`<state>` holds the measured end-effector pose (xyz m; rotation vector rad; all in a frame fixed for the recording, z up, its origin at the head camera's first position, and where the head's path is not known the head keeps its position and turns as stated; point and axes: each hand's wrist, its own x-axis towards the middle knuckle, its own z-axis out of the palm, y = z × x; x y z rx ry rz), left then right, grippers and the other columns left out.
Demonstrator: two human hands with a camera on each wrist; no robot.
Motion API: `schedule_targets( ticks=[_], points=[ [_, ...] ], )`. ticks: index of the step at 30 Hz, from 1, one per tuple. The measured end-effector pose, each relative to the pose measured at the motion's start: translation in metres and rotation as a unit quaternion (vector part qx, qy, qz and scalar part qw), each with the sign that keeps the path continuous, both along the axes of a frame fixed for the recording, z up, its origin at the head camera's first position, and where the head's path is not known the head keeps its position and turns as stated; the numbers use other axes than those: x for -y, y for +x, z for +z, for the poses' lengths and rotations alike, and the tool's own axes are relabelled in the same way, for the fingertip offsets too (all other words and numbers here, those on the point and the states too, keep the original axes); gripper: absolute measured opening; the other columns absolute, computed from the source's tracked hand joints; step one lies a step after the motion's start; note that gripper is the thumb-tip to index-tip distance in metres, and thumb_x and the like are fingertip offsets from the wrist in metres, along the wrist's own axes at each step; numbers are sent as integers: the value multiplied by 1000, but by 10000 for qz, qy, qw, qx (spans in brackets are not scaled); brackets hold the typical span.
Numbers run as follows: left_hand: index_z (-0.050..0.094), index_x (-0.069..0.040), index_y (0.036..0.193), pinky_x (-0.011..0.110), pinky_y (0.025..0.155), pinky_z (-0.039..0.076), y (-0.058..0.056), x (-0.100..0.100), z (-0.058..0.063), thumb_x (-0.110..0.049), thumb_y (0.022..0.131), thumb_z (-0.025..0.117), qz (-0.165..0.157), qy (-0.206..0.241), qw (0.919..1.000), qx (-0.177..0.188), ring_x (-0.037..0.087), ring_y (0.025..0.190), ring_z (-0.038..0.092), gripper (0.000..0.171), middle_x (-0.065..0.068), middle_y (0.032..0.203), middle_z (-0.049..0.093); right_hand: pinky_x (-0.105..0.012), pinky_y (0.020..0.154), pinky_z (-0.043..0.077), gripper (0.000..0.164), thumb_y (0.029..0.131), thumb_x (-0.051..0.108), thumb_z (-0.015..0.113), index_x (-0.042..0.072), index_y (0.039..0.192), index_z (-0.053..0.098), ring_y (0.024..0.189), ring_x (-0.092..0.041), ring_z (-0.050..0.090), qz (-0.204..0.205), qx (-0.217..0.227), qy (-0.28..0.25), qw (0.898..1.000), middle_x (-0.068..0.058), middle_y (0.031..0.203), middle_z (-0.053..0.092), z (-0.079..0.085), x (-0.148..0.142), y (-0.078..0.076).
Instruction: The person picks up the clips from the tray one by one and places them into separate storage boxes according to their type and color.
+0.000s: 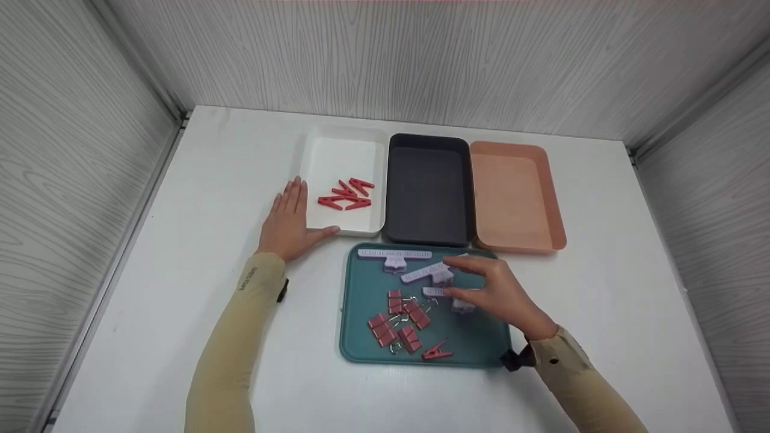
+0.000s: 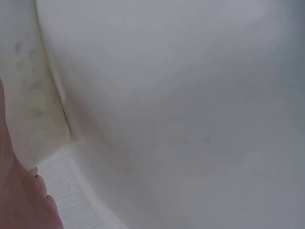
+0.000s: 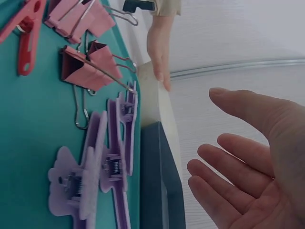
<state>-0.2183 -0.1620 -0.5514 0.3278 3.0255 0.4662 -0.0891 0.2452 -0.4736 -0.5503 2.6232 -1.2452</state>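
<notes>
Left hand (image 1: pixel 286 224) straight-fingered along white rectangular tray (image 1: pixel 346 156) edge. Right hand (image 1: pixel 502 294) above long lilac plastic clips (image 1: pixel 424 272), thumb, fingers apart

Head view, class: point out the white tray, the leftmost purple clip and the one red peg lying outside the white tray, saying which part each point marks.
White tray (image 1: pixel 346 157): head view, bare floor.
Leftmost purple clip (image 1: pixel 394 255): head view, middle of its long bar.
Red peg (image 1: pixel 433 353): head view, its body.
</notes>
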Motion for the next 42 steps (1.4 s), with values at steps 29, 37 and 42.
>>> schedule_targets(
  ticks=[29, 37, 42],
  points=[
    [1, -1, 162, 36, 122, -5, 1, 0, 0, -91, 81, 42, -32, -45, 10000, -82, 25, 155, -5, 128, 14, 169, -1, -37, 100, 52, 54, 85, 25, 86, 17, 135, 69, 113, -12, 65, 818, 1335, 45, 9877, 7, 129, 68, -36, -4, 26],
    [1, -1, 162, 37, 122, -5, 2, 0, 1, -90, 81, 43, -38, -1, 10000, -63, 26, 155, -5, 128, 14, 169, -1, -33, 97, 53, 48, 86, 21, 85, 16, 132, 71, 107, -14, 67, 856, 1367, 120, 9868, 6, 124, 70, -36, -5, 31],
    [1, -1, 162, 37, 122, -5, 0, 1, -1, -90, 81, 44, -14, 57, 10000, -43, 25, 155, -6, 128, 14, 169, -1, -32, 95, 54, 43, 85, 24, 85, 17, 126, 74, 104, -13, 68, 940, 1376, 159, 9859, 7, 118, 72, -38, -4, 35]
  ],
)
